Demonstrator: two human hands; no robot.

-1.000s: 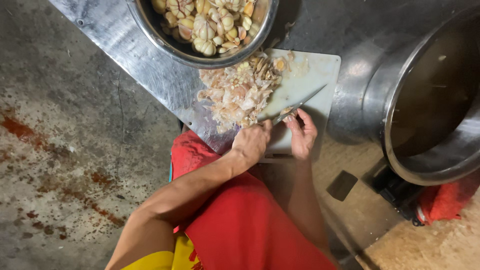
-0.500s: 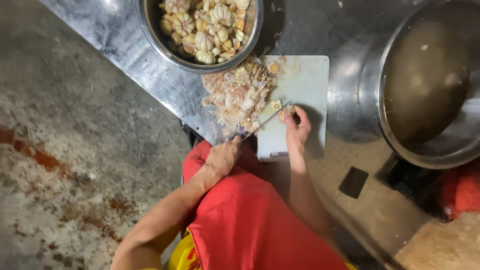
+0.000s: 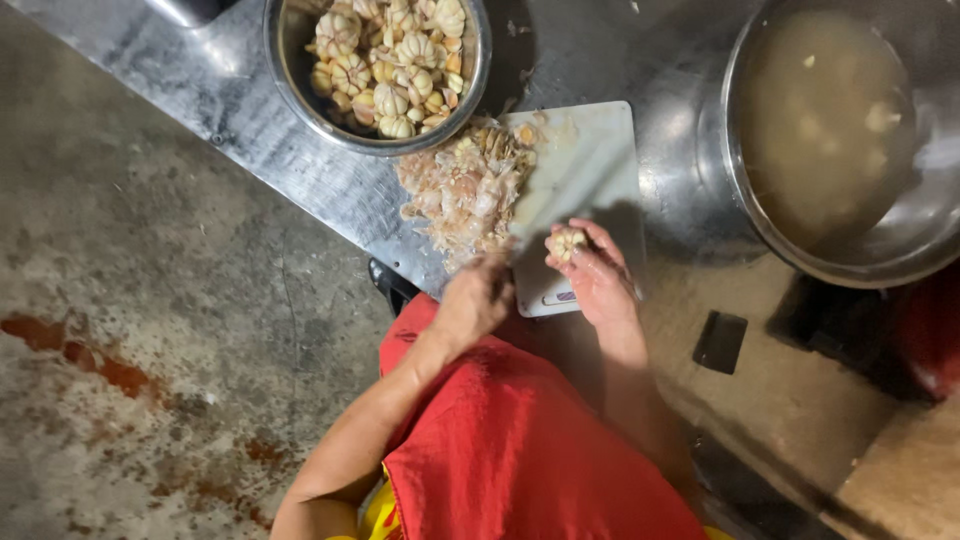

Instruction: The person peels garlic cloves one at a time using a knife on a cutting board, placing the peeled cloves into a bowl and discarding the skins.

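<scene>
- The right hand [image 3: 600,280] had its fingers curled tight around a garlic bulb [image 3: 567,241], down at the near edge of the white cutting board [image 3: 600,150].
- The left hand [image 3: 475,300] gripped a blurred knife [image 3: 560,190]. Its blade ran toward 2 o'clock, just above the bulb.
- The peel pile [image 3: 465,190] lay at 10 o'clock from the bulb.

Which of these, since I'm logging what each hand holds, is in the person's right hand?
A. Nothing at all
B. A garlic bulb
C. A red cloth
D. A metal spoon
B: the right hand has its fingertips closed around a pale, lobed garlic bulb at the near end of the white cutting board.
</scene>
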